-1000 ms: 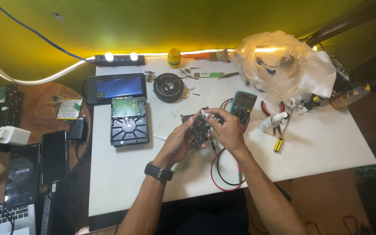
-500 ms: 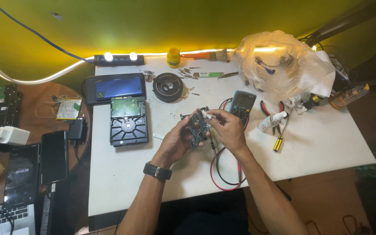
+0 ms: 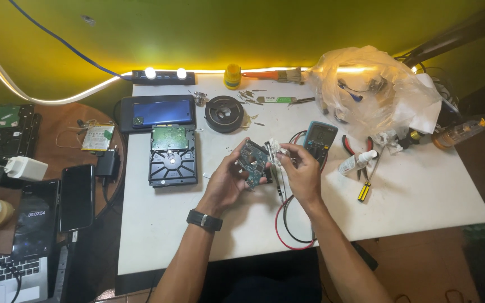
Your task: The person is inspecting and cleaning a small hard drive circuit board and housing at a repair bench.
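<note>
Surface: white table (image 3: pixel 399 196) under a yellow wall.
Left hand (image 3: pixel 228 182): grips a small circuit board (image 3: pixel 252 163), raised above the table.
Right hand (image 3: pixel 301 171): pinches a white scrap (image 3: pixel 279 148) against the board's edge.
Progress: drive case (image 3: pixel 172 156) lies stripped beyond; meter (image 3: pixel 320 136) waits behind.

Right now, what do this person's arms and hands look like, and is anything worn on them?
Both forearms are bare, with no sleeves in view. The left hand has a black wristwatch strapped at its wrist. The right hand wears nothing: no glove or band shows.

small dark circuit board (image 3: pixel 254 163), tilted, held above table
</note>
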